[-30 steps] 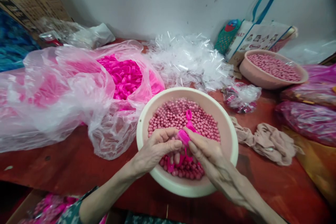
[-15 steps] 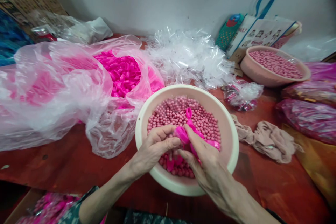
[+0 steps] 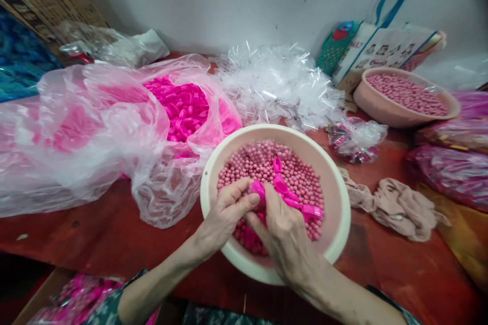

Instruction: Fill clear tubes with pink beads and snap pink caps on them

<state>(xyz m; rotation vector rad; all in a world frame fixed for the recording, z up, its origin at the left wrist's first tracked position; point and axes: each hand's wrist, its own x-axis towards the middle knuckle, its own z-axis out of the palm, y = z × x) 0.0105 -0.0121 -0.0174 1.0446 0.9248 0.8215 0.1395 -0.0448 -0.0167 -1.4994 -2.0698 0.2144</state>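
Both my hands meet over a cream basin [image 3: 343, 213] filled with round pink beads [image 3: 263, 157]. Between the thumb and fingers of my left hand [image 3: 224, 213] is a small bright pink plastic piece [image 3: 257, 190], hollow-looking and shiny. My right hand [image 3: 285, 228] pinches at the same piece from the other side; its fingertips are partly hidden. Several similar pink plastic pieces [image 3: 311, 212] lie on the beads, just beyond my right hand. A thin clear film may be at the left fingers, but I cannot tell.
Left of the basin lies a translucent bag [image 3: 156, 198] of pink plastic pieces [image 3: 183, 106]. Behind stands a heap of clear plastic bags [image 3: 282, 86]. To the right are a second bead bowl [image 3: 366, 101], a crumpled beige cloth [image 3: 404, 208] and purple packages [image 3: 453, 172].
My right hand has shifted slightly left and closed in on the pink piece, uncovering more of the loose pieces on the beads. The whole view has moved a little.
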